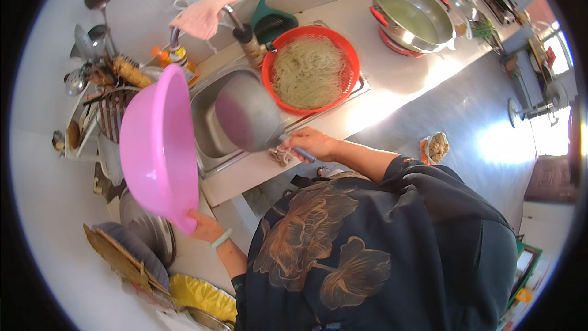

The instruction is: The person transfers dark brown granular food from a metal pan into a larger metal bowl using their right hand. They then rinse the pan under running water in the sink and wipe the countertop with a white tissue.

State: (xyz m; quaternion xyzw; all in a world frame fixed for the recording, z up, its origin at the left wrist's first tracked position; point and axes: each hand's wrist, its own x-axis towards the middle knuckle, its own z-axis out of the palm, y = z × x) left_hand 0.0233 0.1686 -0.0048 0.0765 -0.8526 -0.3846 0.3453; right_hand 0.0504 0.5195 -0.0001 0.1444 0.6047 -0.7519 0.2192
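Observation:
My left hand [204,226] grips the rim of a pink plastic basin [142,147], which is tilted on its side at the left of the sink. In my right hand [312,144] is the grey handle of a metal pan or large ladle [255,112], somewhat blurred. Its rounded grey bowl hangs over the stainless steel sink [206,140] and reflects some pink. Just beyond it, a red plastic colander [354,62] full of pale noodles [310,71] rests at the sink's right side. A crumpled cloth [281,156] lies at the counter edge below my right hand.
A large steel pot [441,32] of greenish liquid stands on a red-based scale or stove farther right. A pink cloth [202,16] drapes the faucet [234,16]. Behind the colander is a green plastic scoop [271,20]. Utensils and a woven basket [110,112] crowd the left.

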